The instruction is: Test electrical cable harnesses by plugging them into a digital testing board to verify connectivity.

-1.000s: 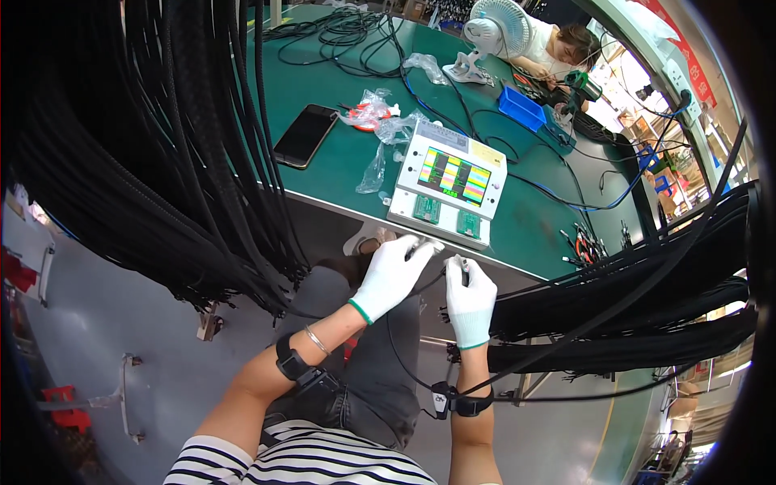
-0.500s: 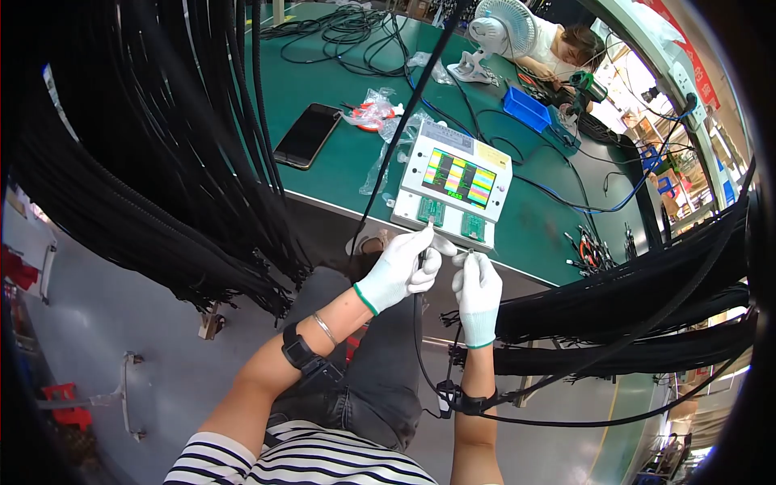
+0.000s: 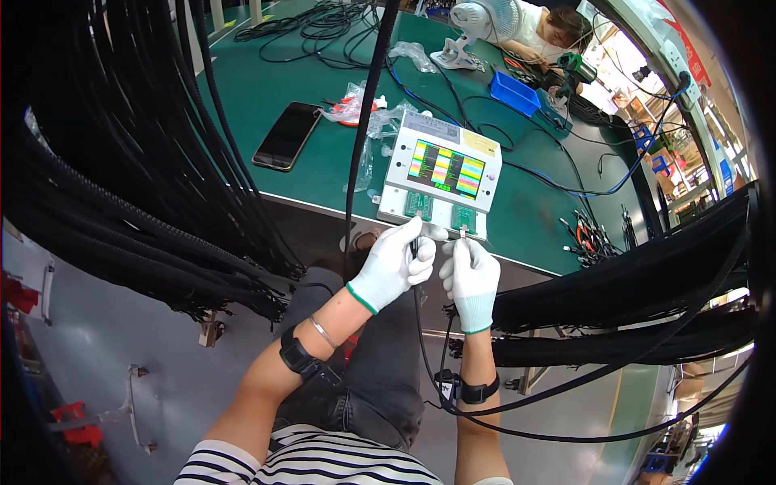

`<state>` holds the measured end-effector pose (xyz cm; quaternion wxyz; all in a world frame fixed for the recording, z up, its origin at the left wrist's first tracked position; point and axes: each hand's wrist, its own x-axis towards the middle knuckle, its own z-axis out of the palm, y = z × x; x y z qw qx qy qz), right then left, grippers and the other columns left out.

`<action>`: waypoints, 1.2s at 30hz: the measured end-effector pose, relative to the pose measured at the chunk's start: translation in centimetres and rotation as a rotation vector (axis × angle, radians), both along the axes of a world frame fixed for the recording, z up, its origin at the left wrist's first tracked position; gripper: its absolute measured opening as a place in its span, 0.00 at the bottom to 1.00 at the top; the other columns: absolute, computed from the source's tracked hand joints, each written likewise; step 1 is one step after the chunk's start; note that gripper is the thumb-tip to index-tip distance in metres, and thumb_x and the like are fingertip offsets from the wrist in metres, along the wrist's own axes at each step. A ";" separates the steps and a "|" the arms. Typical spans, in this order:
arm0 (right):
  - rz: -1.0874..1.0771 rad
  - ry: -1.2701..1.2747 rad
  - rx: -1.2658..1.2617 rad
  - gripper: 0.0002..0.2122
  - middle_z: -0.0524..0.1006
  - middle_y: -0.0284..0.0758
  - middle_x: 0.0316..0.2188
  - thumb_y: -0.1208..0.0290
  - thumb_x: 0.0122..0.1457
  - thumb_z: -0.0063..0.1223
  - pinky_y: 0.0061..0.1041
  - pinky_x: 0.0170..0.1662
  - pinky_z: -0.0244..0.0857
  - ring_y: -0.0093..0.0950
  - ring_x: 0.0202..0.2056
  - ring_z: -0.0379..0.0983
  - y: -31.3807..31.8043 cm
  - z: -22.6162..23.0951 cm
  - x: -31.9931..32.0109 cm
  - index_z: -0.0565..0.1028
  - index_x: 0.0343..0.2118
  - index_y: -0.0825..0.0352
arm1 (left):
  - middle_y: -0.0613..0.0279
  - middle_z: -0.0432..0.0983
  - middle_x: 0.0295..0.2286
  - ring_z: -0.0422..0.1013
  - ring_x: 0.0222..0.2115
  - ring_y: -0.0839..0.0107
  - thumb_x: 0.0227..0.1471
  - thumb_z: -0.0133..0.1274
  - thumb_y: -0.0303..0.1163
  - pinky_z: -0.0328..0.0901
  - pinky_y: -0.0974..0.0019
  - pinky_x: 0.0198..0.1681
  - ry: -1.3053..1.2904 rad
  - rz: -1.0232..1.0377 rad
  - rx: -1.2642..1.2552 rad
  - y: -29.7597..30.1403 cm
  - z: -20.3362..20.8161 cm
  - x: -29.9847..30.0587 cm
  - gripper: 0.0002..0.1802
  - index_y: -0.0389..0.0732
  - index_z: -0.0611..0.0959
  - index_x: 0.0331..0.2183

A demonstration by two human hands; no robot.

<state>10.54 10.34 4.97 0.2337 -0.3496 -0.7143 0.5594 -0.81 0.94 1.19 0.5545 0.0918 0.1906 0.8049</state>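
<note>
A white cable tester [image 3: 402, 175] with a lit colour screen [image 3: 446, 170] stands at the green table's front edge. Two green circuit boards sit on its near ledge, a left board [image 3: 419, 204] and a right board [image 3: 463, 217]. My left hand [image 3: 390, 267], in a white glove, is closed on a black cable [image 3: 419, 311] just in front of the left board. My right hand [image 3: 472, 279], gloved too, pinches a small cable plug [image 3: 463, 233] at the right board's near edge. Fingers partly hide both cable ends, so how deep either plug sits cannot be made out.
Thick bundles of black cables hang at the left [image 3: 145, 202] and right [image 3: 582, 311]. On the table [image 3: 323, 182] lie a phone [image 3: 288, 136], red-handled pliers [image 3: 347, 111], plastic bags and a blue bin [image 3: 515, 94]. A fan [image 3: 485, 20] and another person [image 3: 550, 28] are beyond.
My right hand has moved forward, bringing its plug up to the right board. My left hand stays by the left board. The whole view has shifted slightly.
</note>
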 end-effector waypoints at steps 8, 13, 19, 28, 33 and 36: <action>-0.046 0.010 0.058 0.13 0.72 0.29 0.14 0.67 0.65 0.43 0.17 0.15 0.54 0.13 0.12 0.64 -0.1 -0.3 -0.7 0.76 0.30 0.70 | 0.65 0.72 0.20 0.69 0.18 0.76 0.67 0.37 0.43 0.64 0.71 0.21 0.403 0.182 -0.353 -1.9 -4.0 0.9 0.24 0.36 0.81 0.35; -0.042 -0.028 0.013 0.11 0.72 0.32 0.13 0.67 0.63 0.47 0.19 0.18 0.60 0.17 0.13 0.66 0.3 0.9 -0.2 0.77 0.32 0.70 | 0.49 0.75 0.28 0.73 0.29 0.51 0.54 0.46 0.31 0.69 0.54 0.34 1.808 0.125 -0.122 -2.9 -8.6 7.4 0.14 0.38 0.79 0.41; -0.027 -0.018 0.967 0.08 0.74 0.37 0.21 0.72 0.54 0.61 0.23 0.27 0.68 0.29 0.20 0.72 -1.3 10.0 5.6 0.78 0.35 0.68 | 0.54 0.70 0.38 0.71 0.37 0.63 0.45 0.48 0.21 0.68 0.61 0.41 1.343 0.291 0.006 -4.0 -0.1 10.3 0.28 0.35 0.67 0.52; -0.960 -0.105 2.113 0.15 0.76 0.31 0.31 0.75 0.56 0.60 0.20 0.36 0.67 0.22 0.30 0.72 0.0 31.7 13.9 0.78 0.47 0.65 | 0.58 0.71 0.40 0.70 0.38 0.71 0.63 0.43 0.36 0.68 0.70 0.43 0.254 0.494 0.176 -5.2 2.7 2.7 0.23 0.36 0.66 0.57; -0.743 -0.290 2.278 0.15 0.76 0.33 0.30 0.70 0.54 0.60 0.21 0.33 0.68 0.24 0.29 0.74 0.8 34.5 13.6 0.78 0.46 0.59 | 0.53 0.75 0.44 0.72 0.45 0.69 0.63 0.44 0.32 0.68 0.68 0.46 0.656 0.255 -0.038 -1.7 5.3 7.0 0.20 0.32 0.72 0.53; -0.600 -0.205 2.276 0.15 0.77 0.33 0.31 0.74 0.55 0.58 0.20 0.33 0.68 0.22 0.29 0.74 -0.8 34.4 12.0 0.78 0.46 0.62 | 0.53 0.75 0.45 0.73 0.45 0.69 0.63 0.44 0.31 0.68 0.68 0.47 0.764 0.302 0.015 1.7 5.1 8.6 0.19 0.31 0.72 0.53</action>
